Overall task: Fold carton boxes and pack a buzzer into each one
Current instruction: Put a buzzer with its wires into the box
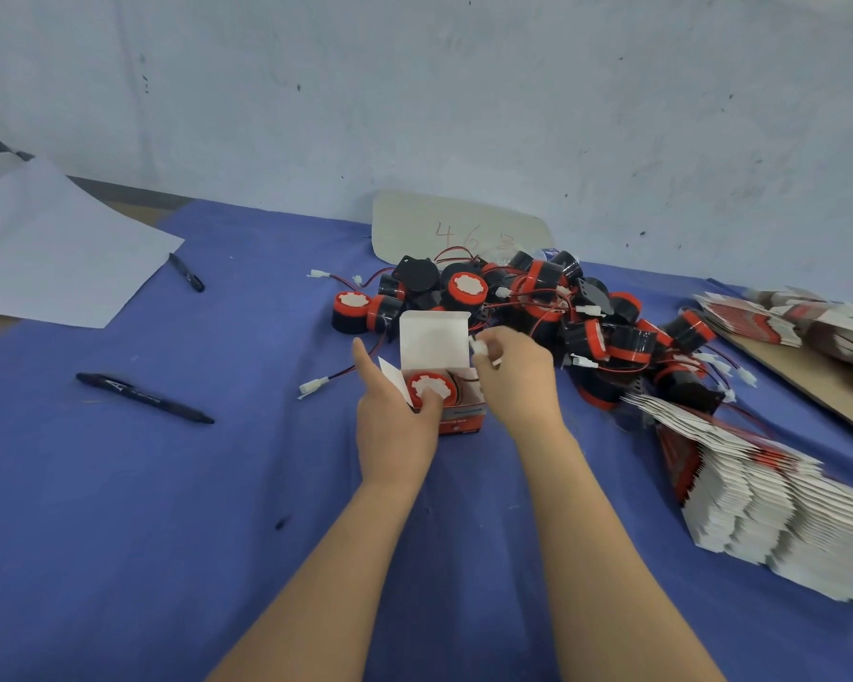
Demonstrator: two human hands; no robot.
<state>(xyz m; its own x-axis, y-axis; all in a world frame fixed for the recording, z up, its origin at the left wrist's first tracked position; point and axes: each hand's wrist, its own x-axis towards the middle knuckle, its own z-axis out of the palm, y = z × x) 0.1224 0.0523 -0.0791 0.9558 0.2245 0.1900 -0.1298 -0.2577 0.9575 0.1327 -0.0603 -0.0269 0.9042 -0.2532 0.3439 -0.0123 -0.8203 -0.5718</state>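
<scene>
A small white and red carton box (464,415) stands on the blue cloth with its top flap (432,339) raised. A red-capped black buzzer (432,386) sits inside it. My left hand (395,425) grips the box from the left, thumb pressing on the buzzer's top, index finger pointing up. My right hand (513,376) is at the box's right side and pinches the buzzer's white wire connector (478,346) between its fingertips. A pile of buzzers (538,307) with red wires lies just behind the box.
Flat carton blanks lie stacked at the right (769,504) and on a cardboard sheet at the far right (808,322). Two black pens (144,398) (186,272) and a white paper sheet (55,253) lie on the left. A numbered card (454,228) leans on the wall.
</scene>
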